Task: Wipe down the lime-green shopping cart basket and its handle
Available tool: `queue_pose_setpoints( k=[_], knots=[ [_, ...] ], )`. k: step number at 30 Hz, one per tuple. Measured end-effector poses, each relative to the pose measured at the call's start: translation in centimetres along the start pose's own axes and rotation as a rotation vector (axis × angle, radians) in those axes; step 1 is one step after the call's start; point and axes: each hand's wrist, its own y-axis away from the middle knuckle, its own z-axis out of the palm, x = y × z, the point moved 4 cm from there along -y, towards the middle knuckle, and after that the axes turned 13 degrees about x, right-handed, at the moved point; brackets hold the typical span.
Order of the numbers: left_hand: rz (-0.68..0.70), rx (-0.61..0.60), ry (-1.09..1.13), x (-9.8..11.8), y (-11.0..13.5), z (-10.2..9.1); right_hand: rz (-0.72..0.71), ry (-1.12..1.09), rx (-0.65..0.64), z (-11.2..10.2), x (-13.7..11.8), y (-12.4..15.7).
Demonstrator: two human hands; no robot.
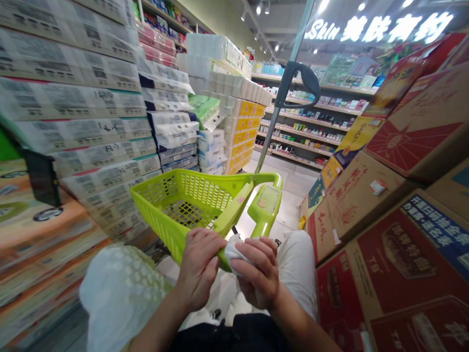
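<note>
A lime-green shopping cart (154, 208) with perforated basket walls stands tilted before my knees. My left hand (203, 261) is closed round the near corner of its green frame. In my right hand (258, 269) is a crumpled white cloth or tissue (234, 248), pressed against the frame bar just right of my left hand. Beyond my right hand, the green handle section (266, 203) carries a clear panel. A grey pole with a dark grip (313, 88) rises behind the cart. The basket's visible mesh floor shows through its holes.
Wrapped paper packs (91, 102) are stacked high on the left, with orange cartons (47, 230) nearer me. Cardboard boxes (366, 195) crowd the right side. Pale tiled floor (289, 178) leads to product shelves (311, 117) at the back.
</note>
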Motion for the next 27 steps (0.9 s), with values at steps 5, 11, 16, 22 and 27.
queue_pose_setpoints(
  k=[5, 11, 16, 22, 27],
  knots=[
    [-0.044, -0.023, 0.013, 0.1, 0.0, 0.1, 0.182, -0.072, 0.075, -0.7, 2.7, 0.5],
    [-0.017, -0.015, 0.006, 0.1, 0.1, -0.2, 0.393, -0.115, 0.052, -1.3, 6.6, -0.3],
    [-0.011, -0.025, 0.011, 0.0, 0.1, -0.3, 0.53, -0.155, -0.203, -0.3, 11.2, -3.8],
    [-0.024, -0.054, 0.001, -0.2, 0.2, -0.3, 0.554, 0.001, -0.416, 1.7, 18.4, -6.0],
    [-0.008, -0.045, 0.011, -0.2, 0.2, -0.3, 0.629, 0.125, -0.474, 2.2, 20.3, -5.6]
  ],
)
